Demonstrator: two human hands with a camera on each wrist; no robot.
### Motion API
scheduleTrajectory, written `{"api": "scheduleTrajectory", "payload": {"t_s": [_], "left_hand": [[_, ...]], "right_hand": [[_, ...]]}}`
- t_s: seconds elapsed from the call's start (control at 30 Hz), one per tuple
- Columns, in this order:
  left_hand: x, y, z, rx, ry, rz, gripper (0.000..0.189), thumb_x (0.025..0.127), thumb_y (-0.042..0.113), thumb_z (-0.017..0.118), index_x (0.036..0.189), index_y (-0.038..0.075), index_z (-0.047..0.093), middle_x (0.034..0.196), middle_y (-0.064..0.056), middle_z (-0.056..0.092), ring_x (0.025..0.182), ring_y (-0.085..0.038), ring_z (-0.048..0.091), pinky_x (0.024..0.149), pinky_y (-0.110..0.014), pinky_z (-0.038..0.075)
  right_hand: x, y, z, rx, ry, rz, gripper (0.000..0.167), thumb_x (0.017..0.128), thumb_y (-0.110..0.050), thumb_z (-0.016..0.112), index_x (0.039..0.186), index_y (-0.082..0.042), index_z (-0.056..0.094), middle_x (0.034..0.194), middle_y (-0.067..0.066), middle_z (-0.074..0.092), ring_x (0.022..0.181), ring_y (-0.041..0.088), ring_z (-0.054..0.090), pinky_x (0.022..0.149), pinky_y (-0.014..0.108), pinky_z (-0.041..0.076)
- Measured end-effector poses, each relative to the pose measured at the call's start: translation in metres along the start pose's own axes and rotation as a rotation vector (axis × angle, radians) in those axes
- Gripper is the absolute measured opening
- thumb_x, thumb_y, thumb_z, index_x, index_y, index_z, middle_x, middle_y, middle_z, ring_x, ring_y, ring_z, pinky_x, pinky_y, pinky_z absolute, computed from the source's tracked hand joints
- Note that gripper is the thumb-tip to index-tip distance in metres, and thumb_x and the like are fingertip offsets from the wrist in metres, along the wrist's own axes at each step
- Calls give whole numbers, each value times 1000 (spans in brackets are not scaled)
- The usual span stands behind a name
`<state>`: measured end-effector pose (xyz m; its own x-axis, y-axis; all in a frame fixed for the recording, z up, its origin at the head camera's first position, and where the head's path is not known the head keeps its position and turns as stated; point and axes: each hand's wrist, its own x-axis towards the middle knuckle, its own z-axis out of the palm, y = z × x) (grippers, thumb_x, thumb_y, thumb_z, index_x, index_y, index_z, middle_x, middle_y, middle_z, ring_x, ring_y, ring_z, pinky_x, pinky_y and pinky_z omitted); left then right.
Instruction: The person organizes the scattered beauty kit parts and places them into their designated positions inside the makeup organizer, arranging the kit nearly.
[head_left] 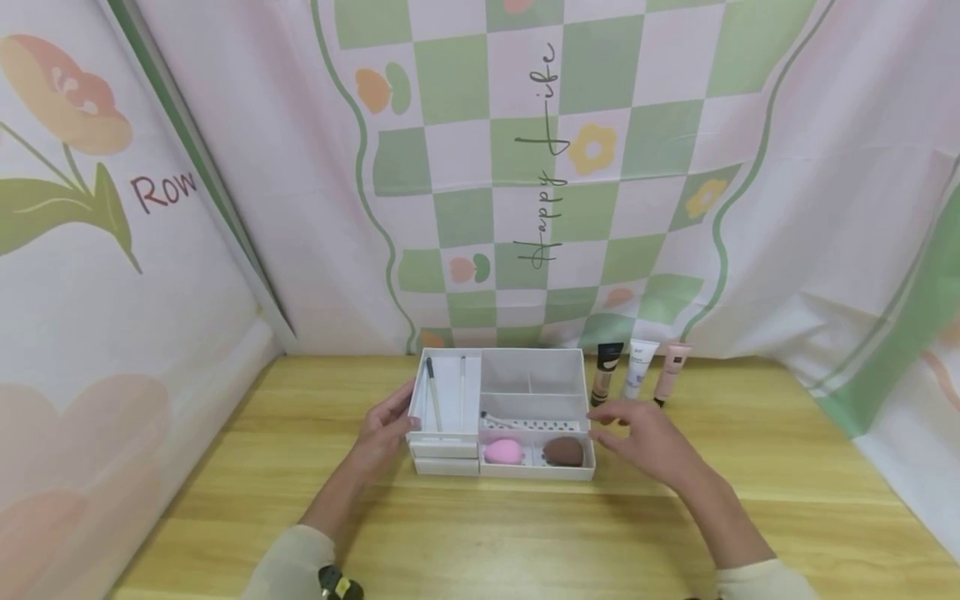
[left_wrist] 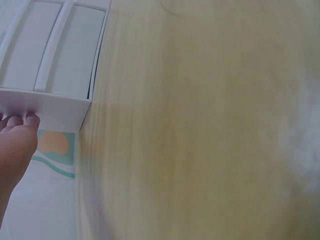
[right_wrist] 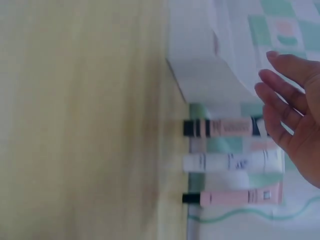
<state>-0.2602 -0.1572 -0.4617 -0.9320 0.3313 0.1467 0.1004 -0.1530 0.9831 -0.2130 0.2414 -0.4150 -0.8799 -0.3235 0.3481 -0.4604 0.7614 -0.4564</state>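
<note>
A white organizer box (head_left: 533,358) with several compartments stands on the table. My left hand (head_left: 386,433) touches its left side wall; the left wrist view shows the fingertips (left_wrist: 31,120) against that wall, below the drawer fronts (left_wrist: 75,50). By the right wall, my right hand (head_left: 645,437) has its fingers loosely extended and holds nothing; in the right wrist view the hand (right_wrist: 297,110) appears beside the box. Two makeup brushes (head_left: 433,396) lie in the left compartment. A pink makeup sponge (head_left: 503,452) and a brown makeup sponge (head_left: 563,452) sit in the front compartments.
Right of the box stand a black-capped, beige tube (head_left: 602,379), a white tube (head_left: 637,367) and a pink tube (head_left: 670,372). A patterned curtain (head_left: 525,167) hangs behind the wooden table (head_left: 480,533). The middle compartment holds a thin brush and a dotted strip (head_left: 540,425).
</note>
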Motion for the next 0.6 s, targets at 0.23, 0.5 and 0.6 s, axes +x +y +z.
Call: {"api": "scheduleTrajectory", "payload": {"t_s": [0.23, 0.5, 0.6], "left_hand": [[0, 1, 0, -1, 4, -9, 74, 92, -4, 51, 159, -2, 21, 171, -17, 14, 160, -35, 13, 120, -20, 31], [0, 1, 0, -1, 11, -19, 73, 92, -3, 51, 159, -3, 21, 171, -17, 14, 160, -35, 13, 123, -26, 28], [1, 0, -1, -11, 6, -13, 73, 92, -5, 51, 159, -3, 21, 171, -18, 15, 160, -36, 14, 122, -25, 30]], "right_hand": [[-1, 22, -34, 85, 162, 103, 19, 90, -9, 73, 107, -1, 75, 103, 17, 78, 84, 1, 66, 75, 22, 62], [-4, 56, -63, 195, 371, 257, 32, 96, -18, 68, 122, 2, 68, 99, -32, 66, 88, -23, 54, 76, -3, 50], [-2, 68, -68, 263, 440, 329, 36, 98, -22, 67, 126, 1, 65, 95, -45, 57, 87, -22, 56, 78, -5, 48]]}}
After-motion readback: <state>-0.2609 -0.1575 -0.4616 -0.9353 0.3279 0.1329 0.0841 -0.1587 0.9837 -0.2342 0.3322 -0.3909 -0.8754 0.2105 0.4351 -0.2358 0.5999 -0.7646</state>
